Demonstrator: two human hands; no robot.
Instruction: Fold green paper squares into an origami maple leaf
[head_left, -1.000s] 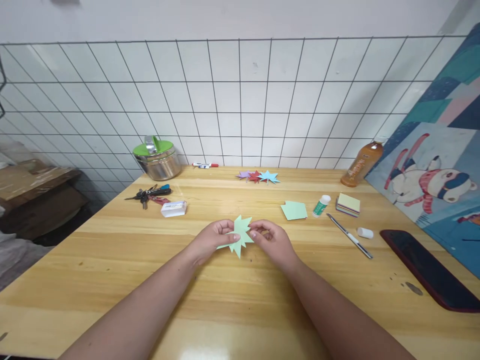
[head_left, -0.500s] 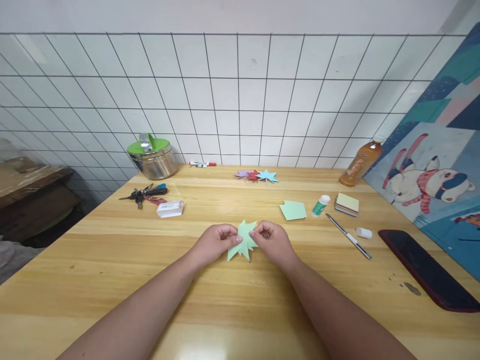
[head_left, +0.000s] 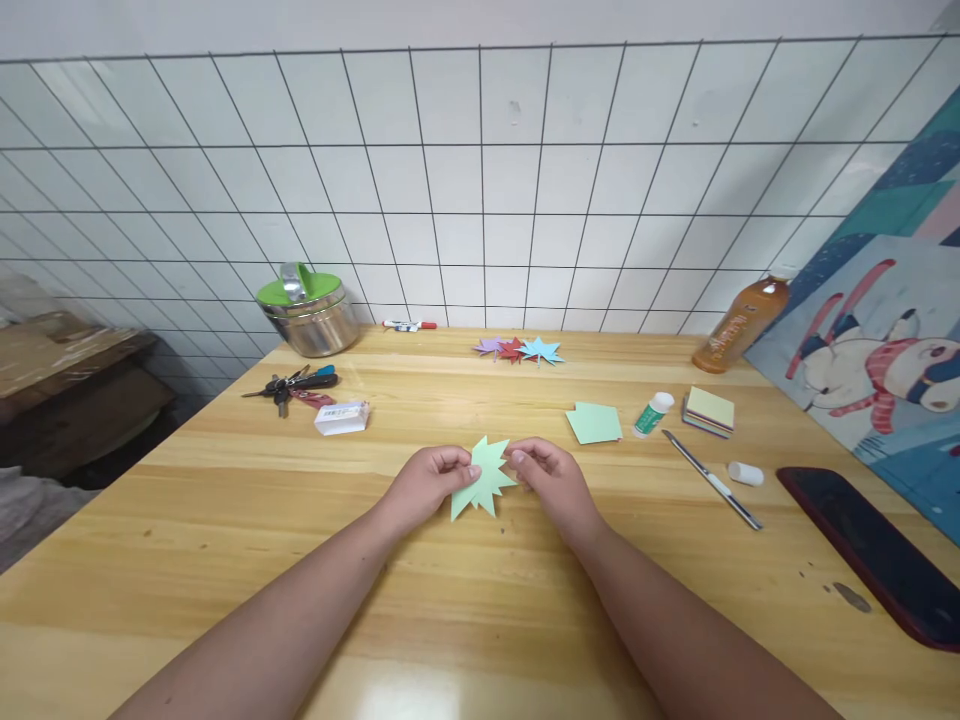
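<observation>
My left hand pinches a light green paper maple leaf by its left side, thumb on top, just above the wooden table. Jagged points run along the leaf's right and lower edges. Close to its upper right point is my right hand, its fingers bent and the thumb slightly apart from the index finger. Whether a fingertip still touches the leaf is hard to see. Farther back lie purple, red and blue paper leaves, side by side and partly overlapping.
To the right are green paper, a glue stick, its cap, a note stack, a pen-like tool, a phone and a bottle. Keys, a small box, a pot and markers lie left.
My right hand has eased off the leaf's right edge, so more of its points show. My left hand keeps hold. The view has shifted slightly.
</observation>
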